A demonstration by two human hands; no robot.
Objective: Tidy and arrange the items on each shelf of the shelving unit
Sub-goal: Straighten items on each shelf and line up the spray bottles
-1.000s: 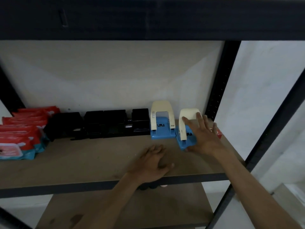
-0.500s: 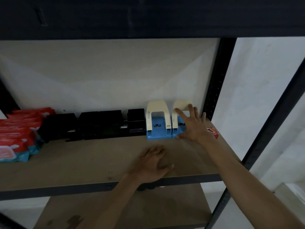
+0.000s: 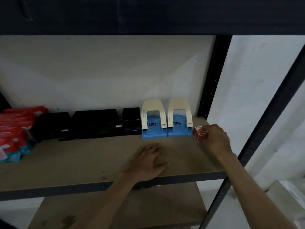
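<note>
Two blue hole punches with cream handles stand side by side against the back wall, the left punch (image 3: 152, 123) and the right punch (image 3: 179, 121). Right of them sits a small red box (image 3: 199, 133) on the wooden shelf (image 3: 82, 159). My right hand (image 3: 216, 139) grips that box, fingers curled round its right side. My left hand (image 3: 148, 162) rests palm down on the shelf near its front edge, fingers loosely bent, holding nothing.
A row of black hole punches (image 3: 92, 123) runs along the back, left of the blue ones. Red packets (image 3: 14, 128) are stacked at the far left. A black upright post (image 3: 212, 80) stands at the back right. A lower shelf (image 3: 132, 209) shows below.
My right hand pushed the right blue punch back beside the other one, let go, and moved right to take the small red box. My left hand stayed put.
</note>
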